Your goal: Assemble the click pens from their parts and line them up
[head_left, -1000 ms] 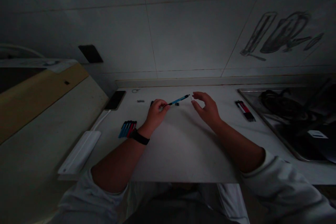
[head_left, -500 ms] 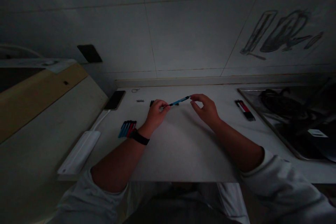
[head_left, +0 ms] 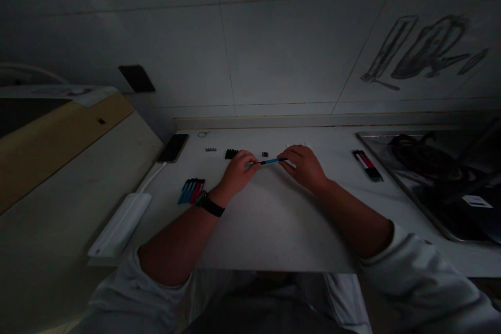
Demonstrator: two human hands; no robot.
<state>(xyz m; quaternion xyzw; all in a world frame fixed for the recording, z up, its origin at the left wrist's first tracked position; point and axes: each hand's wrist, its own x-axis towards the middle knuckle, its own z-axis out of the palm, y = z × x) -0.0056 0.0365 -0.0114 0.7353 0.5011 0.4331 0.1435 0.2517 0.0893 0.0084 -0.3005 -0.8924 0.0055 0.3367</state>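
Note:
A thin blue pen is held level just above the white counter, gripped at both ends. My left hand, with a black watch on the wrist, pinches its left end. Closed round the right end is my right hand. Just behind the pen lie a small black piece and a short row of black parts. A bundle of blue and red pens lies left of my left wrist.
A phone with a white cable and a white charger block sit at the left. A red and black object lies to the right, beside a metal sink holding dark items. A tiled wall stands behind.
My right hand went from open beside the pen tip to closed on it. Both hands lowered the pen from a tilt to level, close to the counter.

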